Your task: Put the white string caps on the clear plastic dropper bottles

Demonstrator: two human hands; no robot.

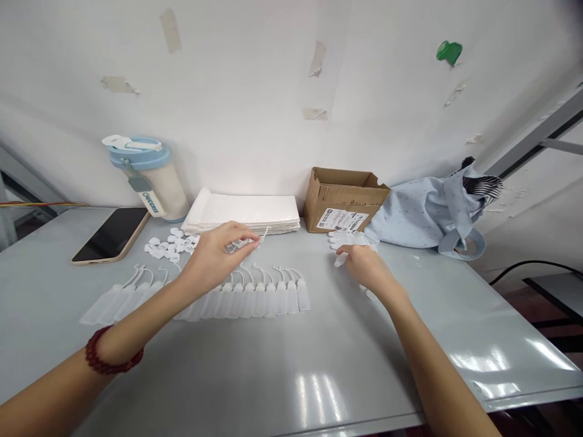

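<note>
My left hand [218, 255] is closed in a pinch, thumb and forefinger together, on a thin white strap [265, 234] whose tip sticks out past the fingers. More thin white straps [233, 246] show partly behind that hand. Beneath it runs a row of flat translucent white tags [259, 300], each with a white strap rising from its top; the forearm hides part of the row. At the right, my right hand [368, 267] has its fingers closed on a translucent white tag [340, 260]. A pile of similar tags [350, 238] lies just behind that hand.
Small white round pieces [170, 244] lie near a stack of white envelopes [246, 212]. Along the wall stand a tumbler [157, 179], a cardboard box [344, 200] and a light blue cloth bag [414, 209]. A phone [112, 235] rests on the grey table [255, 376] at left.
</note>
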